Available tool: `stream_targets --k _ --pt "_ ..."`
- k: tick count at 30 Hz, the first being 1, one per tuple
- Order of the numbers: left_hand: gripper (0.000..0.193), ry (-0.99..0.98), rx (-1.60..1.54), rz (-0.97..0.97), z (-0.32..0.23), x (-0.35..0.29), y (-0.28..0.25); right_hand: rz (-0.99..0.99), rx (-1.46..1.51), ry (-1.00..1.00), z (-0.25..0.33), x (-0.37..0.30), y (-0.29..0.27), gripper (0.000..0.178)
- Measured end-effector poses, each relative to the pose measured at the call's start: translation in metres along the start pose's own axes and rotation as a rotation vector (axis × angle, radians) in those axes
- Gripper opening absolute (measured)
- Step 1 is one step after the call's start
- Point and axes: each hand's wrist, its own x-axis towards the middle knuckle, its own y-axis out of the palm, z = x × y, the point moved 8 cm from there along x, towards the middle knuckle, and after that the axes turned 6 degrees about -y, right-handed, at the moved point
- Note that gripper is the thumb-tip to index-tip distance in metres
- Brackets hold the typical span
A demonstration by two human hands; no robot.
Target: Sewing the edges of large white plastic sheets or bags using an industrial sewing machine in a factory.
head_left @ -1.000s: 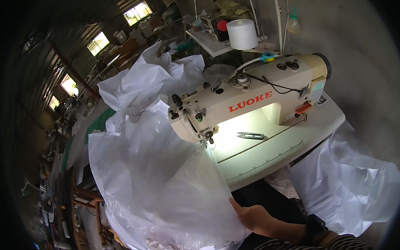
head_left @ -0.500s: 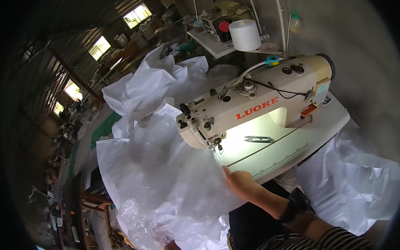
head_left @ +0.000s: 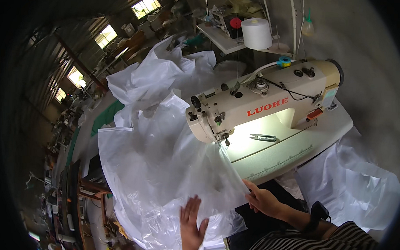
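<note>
A large white translucent plastic sheet (head_left: 159, 154) drapes over the left of the sewing machine (head_left: 271, 99) and down toward my lap. Its edge runs under the needle end of the machine. Below the table's front edge, my right hand (head_left: 264, 201) pinches the right edge of the sheet, pulling it fairly straight from the needle area. My left hand (head_left: 191, 226) is open over the lower part of the sheet, fingers stretched out; whether it touches the plastic I cannot tell. Small thread snips (head_left: 264, 138) lie on the lit machine bed, under the arm.
The white machine table (head_left: 291, 157) has a ruler strip along its front edge. More white sheeting (head_left: 347, 183) hangs at the right. A white thread cone (head_left: 257, 34) stands behind the machine. A wooden stool (head_left: 92, 189) and cluttered benches are at the left.
My right hand has moved down and right, away from the needle, with the sheet's edge. My left hand has come up from under the plastic into view, its fingers spread.
</note>
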Motion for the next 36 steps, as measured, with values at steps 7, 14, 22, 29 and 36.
stream_targets --k 7,14,22,29,36 --pt "0.057 0.127 0.362 -0.171 0.06 0.104 -0.008 0.002 -0.054 0.019 -0.015 -0.003 0.007 0.06" --pt "0.065 0.137 0.5 0.091 0.018 0.067 0.032 0.015 -0.095 -0.007 -0.027 -0.002 0.013 0.06" --pt "0.062 0.141 0.439 0.093 0.039 0.034 0.026 -0.096 -0.561 -0.181 0.016 -0.002 -0.017 0.057" --pt "0.068 0.139 0.448 0.094 0.023 0.043 0.049 -0.209 -0.868 -0.609 0.074 0.04 -0.006 0.034" --pt "0.077 -0.15 0.505 0.079 0.067 0.038 0.009 -0.191 -0.956 -0.486 0.045 0.077 -0.024 0.01"
